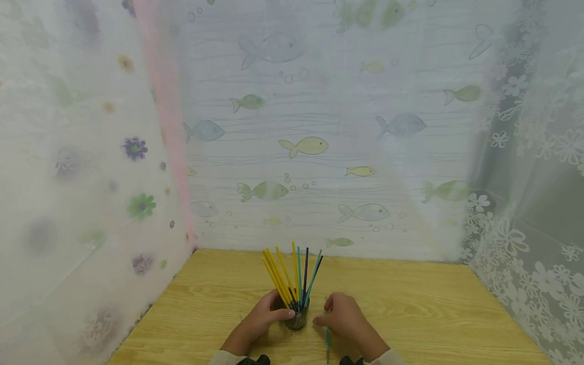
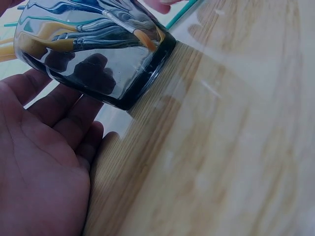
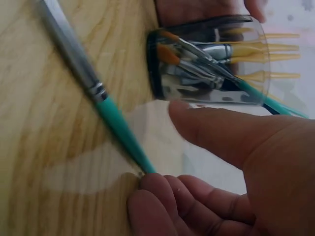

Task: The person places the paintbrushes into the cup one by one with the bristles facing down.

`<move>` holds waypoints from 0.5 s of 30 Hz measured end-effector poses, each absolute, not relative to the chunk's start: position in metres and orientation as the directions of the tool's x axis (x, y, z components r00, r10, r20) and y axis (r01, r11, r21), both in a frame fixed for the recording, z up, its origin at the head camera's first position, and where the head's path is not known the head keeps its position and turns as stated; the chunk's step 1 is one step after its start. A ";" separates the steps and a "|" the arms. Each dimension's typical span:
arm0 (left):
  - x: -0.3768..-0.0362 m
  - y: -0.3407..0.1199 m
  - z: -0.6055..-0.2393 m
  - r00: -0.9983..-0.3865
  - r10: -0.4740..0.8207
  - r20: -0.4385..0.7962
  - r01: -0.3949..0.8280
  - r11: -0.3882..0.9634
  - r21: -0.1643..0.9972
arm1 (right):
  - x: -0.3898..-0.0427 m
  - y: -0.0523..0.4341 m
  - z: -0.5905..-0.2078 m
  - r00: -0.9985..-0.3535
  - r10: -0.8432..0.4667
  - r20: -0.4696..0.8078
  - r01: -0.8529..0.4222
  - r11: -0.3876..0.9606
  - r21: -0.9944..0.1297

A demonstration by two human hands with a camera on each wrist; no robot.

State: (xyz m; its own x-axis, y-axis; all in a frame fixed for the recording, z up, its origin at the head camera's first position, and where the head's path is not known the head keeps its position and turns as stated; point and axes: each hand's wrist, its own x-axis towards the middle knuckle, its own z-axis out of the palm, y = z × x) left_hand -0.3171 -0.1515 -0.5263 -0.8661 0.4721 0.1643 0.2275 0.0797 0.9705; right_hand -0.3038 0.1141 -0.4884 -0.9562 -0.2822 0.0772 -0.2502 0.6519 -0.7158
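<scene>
A dark clear glass cup [image 1: 298, 320] stands on the table, holding several paintbrushes with yellow [image 1: 278, 281], teal and dark blue handles, bristles down. My left hand [image 1: 264, 315] holds the cup from the left, thumb at the front and fingers behind. In the left wrist view, fingers [image 2: 64, 110] show against the glass. To the cup's right is my right hand [image 1: 344, 317], over a separate teal paintbrush [image 3: 120, 128] whose metal end points toward me. In the right wrist view, its bent fingertips [image 3: 155, 189] meet the teal handle, while the thumb stays apart from it.
The wood-grain table [image 1: 433, 304] extends around both hands. A fish-printed curtain [image 1: 319, 111] hangs behind it. Flower-patterned sheets enclose the left [image 1: 91, 203] and right [image 1: 538, 243] sides.
</scene>
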 end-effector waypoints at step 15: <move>-0.317 -0.152 -0.527 -0.859 0.478 0.182 0.247 0.077 0.966 | -0.303 0.127 -0.486 -0.944 -0.321 0.080 -0.296 0.710 -0.639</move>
State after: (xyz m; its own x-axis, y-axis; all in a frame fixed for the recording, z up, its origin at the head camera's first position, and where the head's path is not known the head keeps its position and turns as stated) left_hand -0.3171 -0.1515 -0.5266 -0.8592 0.4781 0.1822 0.2474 0.0766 0.9659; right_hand -0.3034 0.1274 -0.4860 -0.9436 -0.3213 0.0800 -0.2960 0.7101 -0.6389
